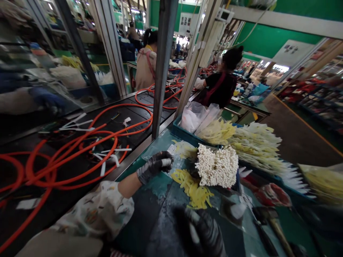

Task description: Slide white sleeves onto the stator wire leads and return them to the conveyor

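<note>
My left hand, in a dark grey glove with a pale patch at the fingers, is raised over the green worktable. Its fingers are curled together; whatever they may hold is hidden. Low in the view, my right hand, in a dark striped glove, is smeared by motion, so its grip is unclear. Between and beyond the hands lies a loose pile of flat yellow strips. Right behind it stands a dense bundle of thin white rods, ends facing up. Some pale translucent strips lie past my left hand.
Orange cables loop over the dark conveyor at left, among wired parts with white sleeves. Blue bins hold more yellowish strips. A hammer and red cloth lie right. A metal post rises ahead; co-workers sit beyond.
</note>
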